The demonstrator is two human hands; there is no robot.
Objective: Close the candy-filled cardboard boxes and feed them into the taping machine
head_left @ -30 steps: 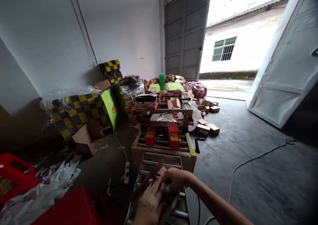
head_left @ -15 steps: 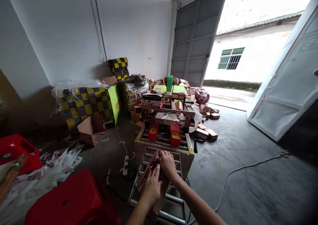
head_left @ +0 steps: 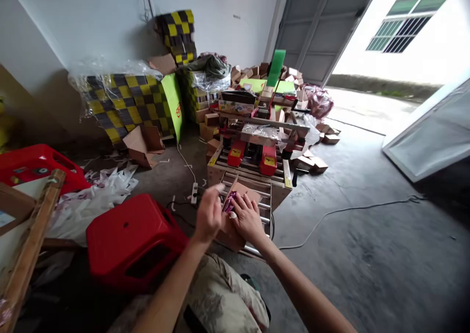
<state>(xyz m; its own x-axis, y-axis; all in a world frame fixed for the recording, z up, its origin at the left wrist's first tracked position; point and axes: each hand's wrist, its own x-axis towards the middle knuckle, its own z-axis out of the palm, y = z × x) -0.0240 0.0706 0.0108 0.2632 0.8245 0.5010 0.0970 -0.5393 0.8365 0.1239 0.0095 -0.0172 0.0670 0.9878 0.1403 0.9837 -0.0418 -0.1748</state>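
Observation:
A small brown cardboard box lies on the roller conveyor in front of me, its flaps raised. Inside it shows something shiny and purple, perhaps wrapping; its kind is not clear. My right hand lies over the box opening, fingers stretched out and pressing on the purple thing. At the box's left side is my left hand, fingers bent and smeared by motion. Whether it touches the box edge is hard to make out.
Past the conveyor stands a taping machine with red parts and a roll of green tape. A red stool is at my left, beside white plastic bags. Yellow-and-black stacks line the wall. A cable crosses the floor at right.
My view has tipped downward. My left hand has lifted off the purple thing and moved left of the box. My right hand has shifted from the far edge onto the contents, and the flaps have opened wider.

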